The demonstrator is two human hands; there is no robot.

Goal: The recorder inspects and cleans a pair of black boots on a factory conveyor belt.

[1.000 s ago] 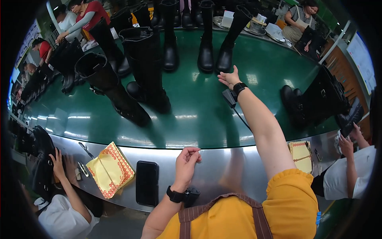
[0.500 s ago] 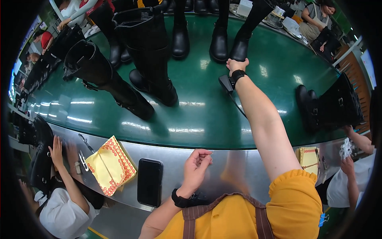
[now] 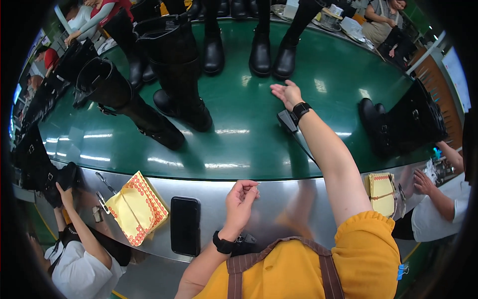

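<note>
My right hand (image 3: 287,93) is stretched over the green belt (image 3: 239,112), its fingers apart and holding nothing. Just beyond its fingertips, not gripped, stands a tall black boot (image 3: 285,59); another black boot (image 3: 260,56) is beside it. Above the metal ledge (image 3: 279,197) my left hand (image 3: 240,203) has curled fingers, thumb against forefinger. What it pinches, if anything, is too small to make out. Each wrist wears a black band (image 3: 301,110), and a small black box with a cable (image 3: 288,121) hangs by the right one.
Tall black boots (image 3: 174,74) stand or lean on the belt's left; a black boot pair (image 3: 403,122) is at the right. On the ledge lie a phone (image 3: 185,226), yellow paper stacks (image 3: 138,209) and small snips (image 3: 103,203). Co-workers (image 3: 84,261) sit on both sides.
My right hand has drawn back slightly from the boot's toe and opened. My left hand stays curled. At the left, a co-worker has shifted a black boot.
</note>
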